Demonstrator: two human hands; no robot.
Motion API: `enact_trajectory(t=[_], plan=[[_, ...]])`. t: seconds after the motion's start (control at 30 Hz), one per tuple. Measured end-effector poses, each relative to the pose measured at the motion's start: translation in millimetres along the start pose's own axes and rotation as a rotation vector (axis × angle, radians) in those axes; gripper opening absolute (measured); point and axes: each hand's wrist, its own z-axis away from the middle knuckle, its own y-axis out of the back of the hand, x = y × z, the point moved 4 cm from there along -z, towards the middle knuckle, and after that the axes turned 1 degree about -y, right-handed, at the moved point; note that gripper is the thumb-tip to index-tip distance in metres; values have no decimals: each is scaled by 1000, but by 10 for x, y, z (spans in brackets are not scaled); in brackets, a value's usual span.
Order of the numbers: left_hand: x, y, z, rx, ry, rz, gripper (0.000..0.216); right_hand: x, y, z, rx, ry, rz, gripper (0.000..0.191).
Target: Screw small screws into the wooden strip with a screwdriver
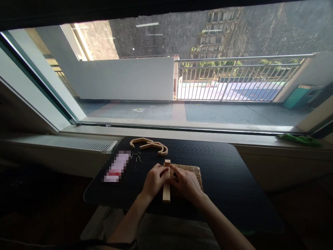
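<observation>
A straight, pale wooden strip (166, 196) points away from me near the front of the black table. My left hand (155, 178) grips it from the left, with thumb and fingers pressed together near its far half. From the other side, my right hand (185, 182) closes its fingers on the same strip. Under and beside the right hand lies a tan, rough-textured slab (197, 171), partly covered. Whether something small sits between my fingertips cannot be made out.
Curved wooden pieces (161, 147) lie at the table's back edge. Several small screw-like metal pieces (136, 157) are scattered left of my hands, near a blurred pink item (118, 166). Beyond the black table (221, 173) are a window sill (182, 134) and a radiator (67, 141).
</observation>
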Motion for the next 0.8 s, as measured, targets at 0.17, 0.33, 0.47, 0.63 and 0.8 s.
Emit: enact_trajectory(t=[0.17,0.33,0.47,0.63,0.8], plan=[[-25,3,30,49,7,23,13,-12,-12,23,-21,65,50,49],[-81,-14,65,96,26,105,10,-53,34,25,-51,98,70,43],[-96,-25,74,137,43,132,12,-58,42,26,-47,92,62,43],[-110,-52,65,145,33,124,11,2,58,25,47,100,-40,52],[-120,-78,64,147,29,150,11,105,468,18,365,-57,-320,32]])
